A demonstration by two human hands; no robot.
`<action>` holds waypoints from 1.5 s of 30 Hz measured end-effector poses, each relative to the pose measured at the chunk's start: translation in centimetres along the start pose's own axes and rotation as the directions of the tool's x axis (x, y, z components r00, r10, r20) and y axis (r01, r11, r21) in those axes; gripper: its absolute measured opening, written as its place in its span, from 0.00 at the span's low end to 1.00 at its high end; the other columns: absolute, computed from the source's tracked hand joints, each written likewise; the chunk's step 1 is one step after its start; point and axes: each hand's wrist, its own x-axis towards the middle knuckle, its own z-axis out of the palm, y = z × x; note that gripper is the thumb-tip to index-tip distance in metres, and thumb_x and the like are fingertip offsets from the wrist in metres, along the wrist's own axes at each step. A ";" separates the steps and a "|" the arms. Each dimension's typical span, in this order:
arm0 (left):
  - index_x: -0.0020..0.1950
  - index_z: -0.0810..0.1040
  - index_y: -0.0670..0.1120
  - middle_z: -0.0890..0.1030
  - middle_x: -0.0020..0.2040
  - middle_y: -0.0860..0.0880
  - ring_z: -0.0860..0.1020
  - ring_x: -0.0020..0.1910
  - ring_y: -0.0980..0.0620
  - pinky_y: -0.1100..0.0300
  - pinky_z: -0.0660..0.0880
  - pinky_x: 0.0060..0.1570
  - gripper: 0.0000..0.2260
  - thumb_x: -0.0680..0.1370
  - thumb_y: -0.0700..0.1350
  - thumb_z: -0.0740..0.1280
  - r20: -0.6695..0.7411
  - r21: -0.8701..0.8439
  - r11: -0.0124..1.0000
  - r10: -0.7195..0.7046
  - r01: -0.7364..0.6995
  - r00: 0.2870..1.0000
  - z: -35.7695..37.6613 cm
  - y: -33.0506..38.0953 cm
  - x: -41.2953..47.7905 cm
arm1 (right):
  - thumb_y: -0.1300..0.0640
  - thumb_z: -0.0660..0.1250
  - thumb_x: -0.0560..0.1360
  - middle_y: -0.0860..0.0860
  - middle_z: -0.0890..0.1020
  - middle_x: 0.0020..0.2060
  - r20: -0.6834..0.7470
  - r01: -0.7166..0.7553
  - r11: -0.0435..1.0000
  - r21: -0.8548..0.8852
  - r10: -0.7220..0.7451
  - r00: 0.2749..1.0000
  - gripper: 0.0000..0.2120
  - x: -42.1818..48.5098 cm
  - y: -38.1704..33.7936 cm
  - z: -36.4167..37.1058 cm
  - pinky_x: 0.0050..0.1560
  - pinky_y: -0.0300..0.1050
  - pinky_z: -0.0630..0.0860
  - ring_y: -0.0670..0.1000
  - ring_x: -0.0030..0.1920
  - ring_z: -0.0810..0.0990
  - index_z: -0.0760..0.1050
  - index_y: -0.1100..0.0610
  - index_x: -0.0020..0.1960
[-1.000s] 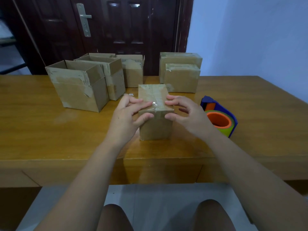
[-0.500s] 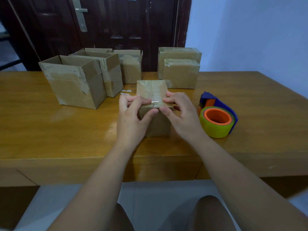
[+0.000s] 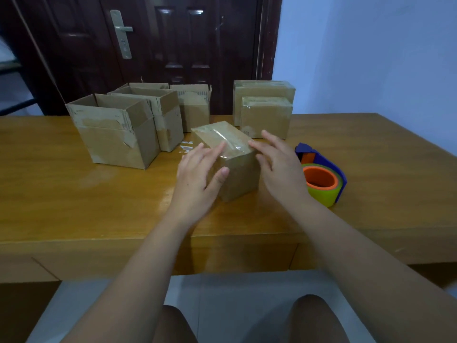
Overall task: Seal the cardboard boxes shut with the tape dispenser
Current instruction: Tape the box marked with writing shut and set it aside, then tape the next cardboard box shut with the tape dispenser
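Grip check: both splayed, holding nothing. I read the left hand (image 3: 200, 174) flat against the taped box (image 3: 223, 136); the tape dispenser (image 3: 321, 180) lies right of the box, nearest my right hand (image 3: 279, 167).

Brown boxes (image 3: 223, 154), blue dispenser (image 3: 321, 159) with orange-cored yellow-green roll (image 3: 321, 186), tan table (image 3: 74, 199).

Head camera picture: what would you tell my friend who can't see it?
A person's left hand and right hand, both open, flank a small taped cardboard box on a wooden table. A blue tape dispenser lies to its right; open boxes stand behind on the left, sealed boxes behind on the right.
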 end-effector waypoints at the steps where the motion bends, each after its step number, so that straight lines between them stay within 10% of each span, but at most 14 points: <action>1: 0.74 0.58 0.57 0.68 0.69 0.57 0.57 0.74 0.53 0.50 0.53 0.72 0.23 0.79 0.60 0.52 0.022 -0.050 0.999 -0.001 0.002 1.000 0.1 0.1 -0.1 | 0.58 0.61 0.80 0.53 0.68 0.71 -0.056 -0.014 0.999 -0.041 0.011 0.998 0.18 0.0 -0.1 0.0 0.67 0.42 0.60 0.52 0.69 0.65 0.72 0.49 0.69; 11: 0.75 0.60 0.58 0.53 0.78 0.51 0.54 0.75 0.50 0.55 0.59 0.68 0.27 0.78 0.52 0.64 0.009 -0.216 0.878 -0.436 0.427 0.900 -0.2 -1.7 4.4 | 0.40 0.65 0.75 0.51 0.61 0.69 0.195 -0.016 0.984 -0.180 0.052 0.979 0.26 1.1 -1.1 -0.3 0.60 0.43 0.69 0.52 0.67 0.65 0.65 0.44 0.71; 15: 0.73 0.64 0.56 0.61 0.74 0.50 0.66 0.67 0.51 0.80 0.70 0.37 0.25 0.78 0.49 0.66 0.052 -0.138 0.912 -0.383 0.386 0.922 0.9 -1.6 6.4 | 0.54 0.65 0.76 0.51 0.60 0.74 0.274 -0.155 0.984 -0.082 0.172 0.946 0.24 4.5 0.7 -0.7 0.64 0.41 0.62 0.51 0.73 0.61 0.65 0.49 0.71; 18: 0.67 0.70 0.54 0.62 0.72 0.50 0.66 0.67 0.51 0.64 0.68 0.59 0.19 0.77 0.48 0.67 0.024 -0.109 0.921 -0.373 0.373 0.928 2.1 -1.1 8.2 | 0.60 0.63 0.76 0.53 0.63 0.73 0.313 -0.193 0.978 -0.077 0.208 0.927 0.24 6.9 2.1 -1.1 0.65 0.43 0.64 0.51 0.72 0.63 0.66 0.52 0.71; 25: 0.70 0.70 0.53 0.66 0.65 0.51 0.68 0.53 0.59 0.79 0.61 0.46 0.19 0.79 0.42 0.64 0.079 0.002 0.969 -0.246 0.247 0.966 5.3 0.7 11.4 | 0.65 0.60 0.75 0.53 0.71 0.67 0.221 -0.326 0.935 -0.142 0.350 0.910 0.24 10.6 6.0 -2.8 0.39 0.40 0.70 0.52 0.49 0.74 0.70 0.50 0.68; 36: 0.70 0.71 0.52 0.67 0.55 0.55 0.68 0.48 0.61 0.79 0.62 0.37 0.19 0.80 0.40 0.61 0.074 -0.026 0.980 -0.197 0.200 0.978 8.8 0.3 14.8 | 0.51 0.61 0.76 0.50 0.75 0.65 0.088 -0.363 0.874 -0.324 0.410 0.908 0.22 11.5 8.9 -3.2 0.55 0.51 0.74 0.55 0.59 0.75 0.69 0.46 0.70; 43: 0.75 0.61 0.56 0.65 0.70 0.50 0.65 0.66 0.47 0.56 0.70 0.57 0.24 0.80 0.44 0.61 0.122 0.321 0.940 -0.162 0.115 0.979 9.4 -0.1 15.6 | 0.58 0.60 0.77 0.54 0.72 0.67 0.218 -0.348 0.918 -0.189 0.385 0.897 0.31 11.7 10.3 -2.1 0.47 0.48 0.76 0.53 0.52 0.76 0.55 0.46 0.77; 45: 0.77 0.55 0.55 0.61 0.73 0.47 0.61 0.70 0.45 0.50 0.68 0.64 0.28 0.79 0.45 0.61 0.167 0.392 0.916 -0.163 0.086 0.972 9.1 0.1 15.2 | 0.59 0.61 0.76 0.57 0.64 0.72 0.217 -0.362 0.915 -0.179 0.395 0.893 0.35 11.6 10.1 -2.0 0.59 0.51 0.73 0.58 0.65 0.70 0.49 0.45 0.78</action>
